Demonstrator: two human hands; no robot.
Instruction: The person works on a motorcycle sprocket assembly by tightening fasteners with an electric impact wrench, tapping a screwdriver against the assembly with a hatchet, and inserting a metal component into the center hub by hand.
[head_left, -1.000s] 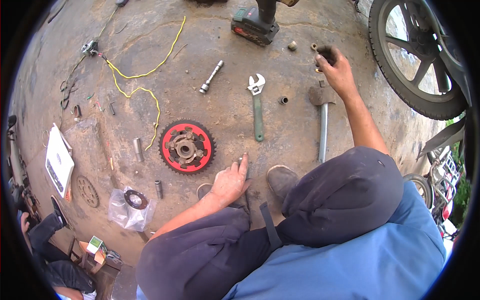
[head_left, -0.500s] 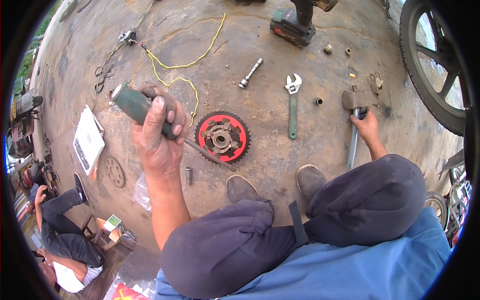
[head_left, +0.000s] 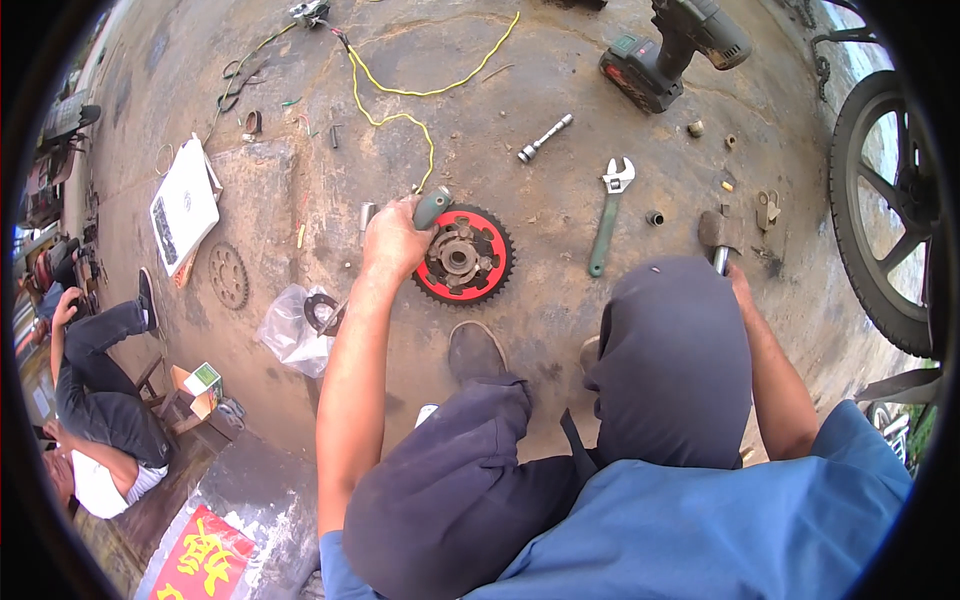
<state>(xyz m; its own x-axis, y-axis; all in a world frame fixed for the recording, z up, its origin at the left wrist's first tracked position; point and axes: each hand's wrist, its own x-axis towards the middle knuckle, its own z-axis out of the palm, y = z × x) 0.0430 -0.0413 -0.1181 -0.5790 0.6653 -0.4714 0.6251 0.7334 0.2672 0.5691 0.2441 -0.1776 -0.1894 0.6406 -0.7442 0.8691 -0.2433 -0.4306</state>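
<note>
Adjustable wrench (head_left: pixel 604 232), power tool (head_left: pixel 676 58), red sprocket (head_left: pixel 461 258) and wheel (head_left: pixel 903 208) mark this as a repair workshop.

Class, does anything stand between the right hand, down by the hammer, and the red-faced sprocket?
Yes. The adjustable wrench lies on the floor between the hammer and the red-faced sprocket. In this view the right knee also comes between the right hand and the sprocket, hiding part of that hand.

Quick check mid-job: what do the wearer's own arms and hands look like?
The left hand is ungloved, with no watch or band visible at its wrist. Both forearms are bare up to loose, plain blue sleeves that end around the elbows. The right hand is mostly hidden behind the knee.
</note>
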